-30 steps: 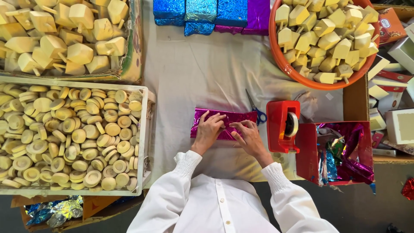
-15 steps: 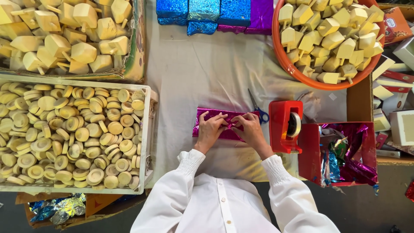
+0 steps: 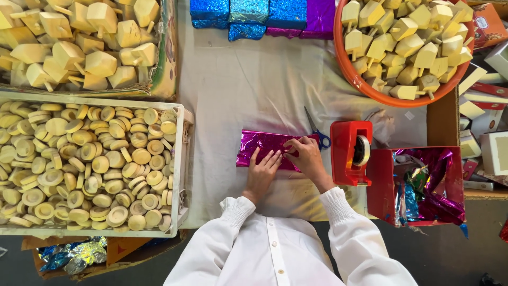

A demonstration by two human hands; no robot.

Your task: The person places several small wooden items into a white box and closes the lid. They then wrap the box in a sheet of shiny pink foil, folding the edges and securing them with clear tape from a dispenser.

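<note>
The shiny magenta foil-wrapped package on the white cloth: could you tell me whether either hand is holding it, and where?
Both press the shiny magenta foil-wrapped package: the left hand lies flat on its near edge, and the right hand pinches the foil at its right end.

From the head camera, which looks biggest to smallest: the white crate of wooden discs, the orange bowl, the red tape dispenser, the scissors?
1. White crate
2. Orange bowl, partly cut off by the frame
3. Red tape dispenser
4. Scissors, partly hidden
</note>
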